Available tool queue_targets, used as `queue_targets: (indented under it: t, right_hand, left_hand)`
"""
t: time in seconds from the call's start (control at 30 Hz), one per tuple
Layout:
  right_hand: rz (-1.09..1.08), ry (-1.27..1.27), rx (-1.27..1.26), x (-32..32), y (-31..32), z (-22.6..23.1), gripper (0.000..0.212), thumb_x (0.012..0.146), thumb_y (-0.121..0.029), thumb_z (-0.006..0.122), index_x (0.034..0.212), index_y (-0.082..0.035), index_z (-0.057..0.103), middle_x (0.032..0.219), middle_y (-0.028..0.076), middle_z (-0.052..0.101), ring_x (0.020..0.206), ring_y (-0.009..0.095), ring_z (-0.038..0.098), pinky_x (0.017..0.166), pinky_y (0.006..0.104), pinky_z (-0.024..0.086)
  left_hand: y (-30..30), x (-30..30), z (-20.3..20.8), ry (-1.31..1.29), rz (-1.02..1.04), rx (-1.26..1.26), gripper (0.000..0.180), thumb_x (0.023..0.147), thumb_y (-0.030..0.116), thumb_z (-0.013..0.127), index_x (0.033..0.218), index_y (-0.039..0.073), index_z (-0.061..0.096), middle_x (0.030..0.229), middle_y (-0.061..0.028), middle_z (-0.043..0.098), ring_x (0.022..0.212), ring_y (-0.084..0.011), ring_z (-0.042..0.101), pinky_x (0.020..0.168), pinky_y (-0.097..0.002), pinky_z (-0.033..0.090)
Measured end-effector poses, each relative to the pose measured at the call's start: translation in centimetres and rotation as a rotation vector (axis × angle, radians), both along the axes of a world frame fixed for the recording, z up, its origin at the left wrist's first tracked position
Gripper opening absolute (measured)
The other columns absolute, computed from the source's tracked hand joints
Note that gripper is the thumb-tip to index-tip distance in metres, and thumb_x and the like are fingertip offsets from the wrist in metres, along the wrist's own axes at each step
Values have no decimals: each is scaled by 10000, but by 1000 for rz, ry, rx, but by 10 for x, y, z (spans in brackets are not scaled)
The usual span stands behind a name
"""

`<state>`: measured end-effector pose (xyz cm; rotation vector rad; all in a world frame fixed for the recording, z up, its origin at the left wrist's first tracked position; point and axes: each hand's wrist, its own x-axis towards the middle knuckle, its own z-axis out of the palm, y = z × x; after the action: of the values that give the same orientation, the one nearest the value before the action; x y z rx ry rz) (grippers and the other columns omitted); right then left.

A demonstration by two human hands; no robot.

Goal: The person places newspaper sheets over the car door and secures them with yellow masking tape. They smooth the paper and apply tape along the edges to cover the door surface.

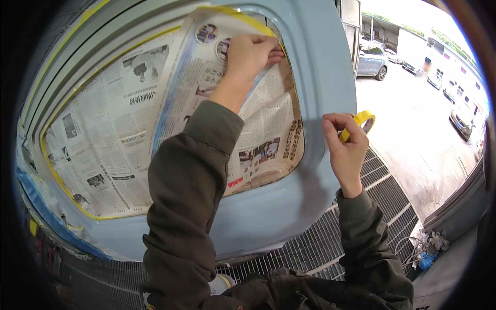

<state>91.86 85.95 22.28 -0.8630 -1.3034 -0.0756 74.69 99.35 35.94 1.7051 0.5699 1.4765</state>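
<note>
Newspaper (116, 134) part-covers a blue panel (274, 209) above grating (318, 245).

Your sleeves (188, 178) are plain dark olive-brown. The roll of tape (365, 116) is bright yellow, and the tape border (247, 18) has this same yellow. The newspaper (111, 155) is off-white, and you see on it black print in columns, a blue band, coloured photos and a small red patch. The panel (326, 67) is pale blue; the floor grating (385, 192) has grey stripes.
</note>
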Motion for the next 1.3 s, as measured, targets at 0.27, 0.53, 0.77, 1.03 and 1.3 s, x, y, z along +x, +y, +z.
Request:
queue_targets:
  t: [0.27, 0.53, 0.77, 1.03, 1.3]
  right_hand:
    - [29, 34, -38, 4, 1, -4, 84, 886, 0, 723, 969, 14, 730, 840, 28, 655, 671, 83, 547, 631, 244, 439]
    - [47, 46, -27, 6, 1, -2, 86, 886, 10, 723, 971, 18, 728, 848, 27, 653, 677, 80, 544, 638, 244, 446]
    - [42, 42, -13, 7, 1, -2, 85, 886, 18, 721, 971, 21, 726, 853, 29, 652, 676, 81, 540, 639, 245, 450]
    - [81, 44, -30, -5, 8, 1, 70, 902, 38, 701, 971, 34, 710, 879, 16, 629, 725, 77, 527, 681, 233, 442]
    - [47, 16, 38, -21, 21, 15, 84, 863, 3, 747, 944, 5, 727, 840, 42, 655, 696, 111, 571, 638, 263, 457]
  left_hand:
    - [-1, 4, 2, -3, 4, -28, 232, 1012, 115, 653, 1077, -97, 721, 979, -150, 748, 832, -177, 745, 812, -270, 636]
    - [4, 5, 0, -35, -58, -30, 227, 1019, 122, 650, 1063, -91, 715, 974, -148, 742, 845, -183, 737, 823, -290, 635]
    - [0, 6, -4, -74, -85, -80, 265, 1036, 154, 632, 1117, -89, 696, 1033, -145, 724, 903, -194, 721, 877, -312, 620]
    - [-23, 15, -20, -263, -122, -124, 331, 1036, 113, 587, 1265, -117, 647, 1127, -145, 712, 1006, -196, 705, 902, -289, 590]
    - [-43, -1, -31, 80, -89, -144, 293, 1015, 104, 594, 1206, -92, 700, 1085, -158, 747, 954, -178, 716, 884, -307, 586]
